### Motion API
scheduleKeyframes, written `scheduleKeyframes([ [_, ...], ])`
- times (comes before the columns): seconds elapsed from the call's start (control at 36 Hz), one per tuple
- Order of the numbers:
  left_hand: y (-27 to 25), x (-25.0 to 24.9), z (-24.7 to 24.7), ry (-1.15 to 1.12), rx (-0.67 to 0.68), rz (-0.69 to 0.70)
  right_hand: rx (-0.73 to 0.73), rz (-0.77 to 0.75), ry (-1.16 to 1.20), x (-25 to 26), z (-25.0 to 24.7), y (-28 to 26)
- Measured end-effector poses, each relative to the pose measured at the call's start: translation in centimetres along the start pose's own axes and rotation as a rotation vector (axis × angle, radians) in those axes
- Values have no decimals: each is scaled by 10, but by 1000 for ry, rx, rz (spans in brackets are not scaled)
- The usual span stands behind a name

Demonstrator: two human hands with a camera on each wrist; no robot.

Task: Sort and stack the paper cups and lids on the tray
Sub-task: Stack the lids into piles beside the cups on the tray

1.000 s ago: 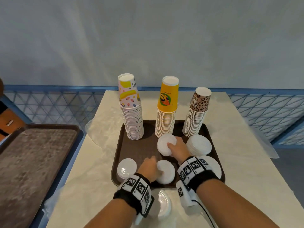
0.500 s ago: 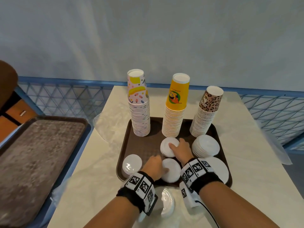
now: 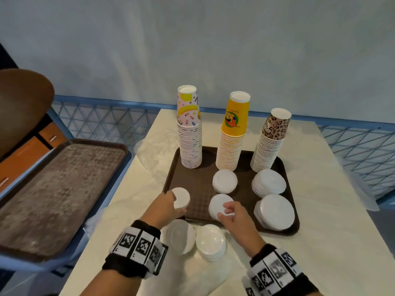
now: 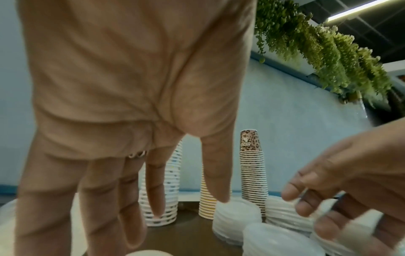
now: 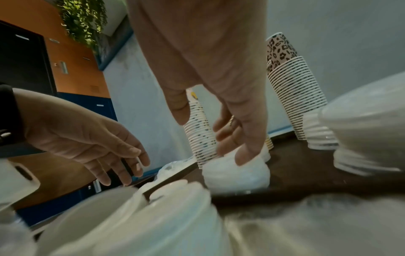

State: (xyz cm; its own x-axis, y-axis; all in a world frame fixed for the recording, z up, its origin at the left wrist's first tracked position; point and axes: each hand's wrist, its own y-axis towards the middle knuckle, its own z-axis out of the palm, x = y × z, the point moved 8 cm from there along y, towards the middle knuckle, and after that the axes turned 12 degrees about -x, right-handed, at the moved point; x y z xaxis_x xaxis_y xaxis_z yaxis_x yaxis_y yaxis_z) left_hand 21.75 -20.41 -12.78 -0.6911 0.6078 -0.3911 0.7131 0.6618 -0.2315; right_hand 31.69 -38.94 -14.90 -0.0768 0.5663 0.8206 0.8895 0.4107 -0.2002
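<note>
Since the earlier frames the left hand (image 3: 165, 207) has left the front-centre lid stack (image 3: 219, 205) and gone to the small lid stack (image 3: 181, 197) at the front-left corner of the brown tray (image 3: 193, 178), while the right hand (image 3: 234, 214) has drawn back from the middle lid stack (image 3: 224, 180) to the front-centre one. The left hand's fingers are straight and spread, reaching the small stack's near-left side by the tray rim; whether they touch it is unclear. The right hand's curled fingers close on the near right edge of the front-centre stack. Three cup towers stand along the tray's far edge: patterned (image 3: 189, 133), yellow (image 3: 233, 135), leopard-print (image 3: 271, 142). Two wider lid stacks (image 3: 269, 182) (image 3: 276, 211) fill the right side, the nearer one hard against the front rim. Bare tray floor lies between the left tower and the small stack. Two more lid stacks (image 3: 179, 235) (image 3: 210, 242) sit on the table (image 3: 331, 210) just beside the tray's front edge.
</note>
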Motion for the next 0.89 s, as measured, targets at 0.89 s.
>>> scheduleKeyframes([
  [0.89,-38,45,49,-172,106,-217,293,-34,-368,-29,40,-33],
])
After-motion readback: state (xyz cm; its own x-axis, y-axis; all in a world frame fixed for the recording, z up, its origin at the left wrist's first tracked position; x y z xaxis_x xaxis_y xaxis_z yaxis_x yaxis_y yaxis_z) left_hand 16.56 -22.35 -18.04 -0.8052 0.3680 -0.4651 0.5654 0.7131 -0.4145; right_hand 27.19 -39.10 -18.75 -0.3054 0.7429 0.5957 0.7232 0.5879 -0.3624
